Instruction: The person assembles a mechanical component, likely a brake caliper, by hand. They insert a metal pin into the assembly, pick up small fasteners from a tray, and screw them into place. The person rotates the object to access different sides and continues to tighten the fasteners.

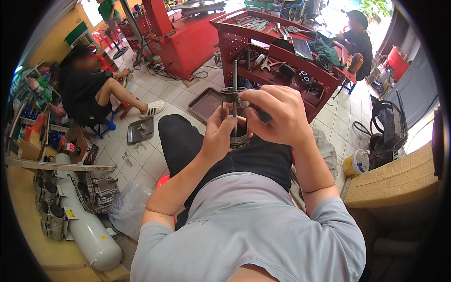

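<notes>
Threaded-rod fixture point(234, 77) roughly upright, two-handed, over the lap point(268, 160).
Left hand point(217, 134) grips the frame point(228, 93), right hand point(280, 113) pinches a small side knob point(243, 103). Keep rod point(234, 68) square, no side-load. Both hide mid-frame; lower ring point(240, 141) shadowed, seating unclear. Red cart point(226, 43) behind: shelf parts too small to identify.

A dark, ring-topped metal part point(240, 140) — held upright over the lap point(223, 163), slim rod point(235, 74) through it.

A grey T-shirt point(253, 230) tops black legwear point(183, 145).
</notes>
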Demonstrator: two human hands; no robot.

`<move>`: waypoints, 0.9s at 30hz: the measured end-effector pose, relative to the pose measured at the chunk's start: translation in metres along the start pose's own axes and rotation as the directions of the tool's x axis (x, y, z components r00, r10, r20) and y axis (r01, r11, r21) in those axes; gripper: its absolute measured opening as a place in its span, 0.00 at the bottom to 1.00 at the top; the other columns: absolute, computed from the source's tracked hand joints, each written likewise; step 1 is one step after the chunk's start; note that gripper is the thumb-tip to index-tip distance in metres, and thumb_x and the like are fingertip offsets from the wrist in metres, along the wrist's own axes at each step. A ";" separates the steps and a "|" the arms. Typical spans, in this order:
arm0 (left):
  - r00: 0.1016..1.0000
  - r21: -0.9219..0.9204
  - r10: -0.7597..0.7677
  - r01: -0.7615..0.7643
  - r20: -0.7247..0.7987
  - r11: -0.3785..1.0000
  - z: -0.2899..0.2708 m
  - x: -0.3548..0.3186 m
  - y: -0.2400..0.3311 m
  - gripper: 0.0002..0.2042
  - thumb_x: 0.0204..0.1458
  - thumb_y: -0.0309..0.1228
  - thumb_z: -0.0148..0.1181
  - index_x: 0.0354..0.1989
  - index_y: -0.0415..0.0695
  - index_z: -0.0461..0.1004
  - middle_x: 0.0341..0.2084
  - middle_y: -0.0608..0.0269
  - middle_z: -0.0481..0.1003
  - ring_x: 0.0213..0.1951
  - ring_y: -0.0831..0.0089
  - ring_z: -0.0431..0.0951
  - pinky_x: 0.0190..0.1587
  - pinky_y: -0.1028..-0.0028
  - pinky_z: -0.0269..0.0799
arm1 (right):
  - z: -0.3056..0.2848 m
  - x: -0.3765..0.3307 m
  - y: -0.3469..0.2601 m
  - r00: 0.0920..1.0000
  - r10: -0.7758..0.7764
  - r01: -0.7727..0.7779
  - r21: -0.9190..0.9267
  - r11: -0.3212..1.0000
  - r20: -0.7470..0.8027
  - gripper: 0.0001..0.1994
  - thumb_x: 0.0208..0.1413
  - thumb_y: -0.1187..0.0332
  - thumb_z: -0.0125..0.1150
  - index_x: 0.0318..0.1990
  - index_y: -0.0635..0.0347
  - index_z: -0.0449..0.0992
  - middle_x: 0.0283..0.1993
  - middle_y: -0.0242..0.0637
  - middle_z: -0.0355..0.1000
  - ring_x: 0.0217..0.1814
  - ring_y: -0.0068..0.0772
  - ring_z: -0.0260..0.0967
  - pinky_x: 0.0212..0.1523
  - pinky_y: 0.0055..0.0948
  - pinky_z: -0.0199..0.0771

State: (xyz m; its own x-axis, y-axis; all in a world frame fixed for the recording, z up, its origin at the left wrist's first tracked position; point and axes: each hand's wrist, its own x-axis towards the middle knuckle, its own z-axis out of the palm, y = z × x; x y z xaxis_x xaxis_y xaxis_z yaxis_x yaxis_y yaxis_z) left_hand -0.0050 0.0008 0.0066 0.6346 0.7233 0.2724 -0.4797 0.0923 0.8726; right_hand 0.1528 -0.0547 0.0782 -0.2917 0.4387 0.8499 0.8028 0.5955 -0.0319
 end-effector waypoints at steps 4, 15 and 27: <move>1.000 -0.030 -0.008 0.009 0.026 0.999 -0.003 0.000 -0.002 0.14 0.56 0.27 0.42 0.50 0.38 0.62 0.29 0.54 0.75 0.29 0.72 0.77 0.34 0.75 0.74 | -0.004 0.000 0.000 0.999 0.028 -0.027 -0.054 0.998 0.017 0.12 0.39 0.69 0.64 0.35 0.54 0.74 0.21 0.30 0.67 0.19 0.32 0.67 0.20 0.29 0.66; 0.998 -0.044 -0.062 0.062 -0.005 0.997 -0.001 0.001 0.003 0.13 0.55 0.27 0.41 0.48 0.38 0.62 0.29 0.53 0.75 0.29 0.71 0.77 0.33 0.74 0.75 | 0.000 0.000 -0.001 0.999 0.054 -0.054 0.006 0.999 0.003 0.15 0.37 0.74 0.64 0.37 0.57 0.76 0.21 0.31 0.68 0.18 0.32 0.65 0.20 0.28 0.65; 0.998 -0.008 -0.037 0.038 0.042 0.999 -0.005 0.000 -0.001 0.13 0.55 0.27 0.42 0.48 0.37 0.62 0.30 0.54 0.74 0.30 0.70 0.77 0.35 0.73 0.75 | 0.001 0.002 -0.005 0.998 0.062 -0.062 0.049 0.997 -0.008 0.15 0.39 0.74 0.65 0.39 0.57 0.76 0.21 0.31 0.69 0.19 0.29 0.67 0.20 0.27 0.64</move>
State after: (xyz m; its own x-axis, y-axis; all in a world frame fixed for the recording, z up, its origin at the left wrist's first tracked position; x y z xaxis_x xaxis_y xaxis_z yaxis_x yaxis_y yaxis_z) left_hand -0.0071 0.0040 0.0036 0.6772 0.6897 0.2564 -0.4600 0.1249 0.8791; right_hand 0.1482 -0.0563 0.0796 -0.2371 0.4694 0.8506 0.7930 0.5992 -0.1096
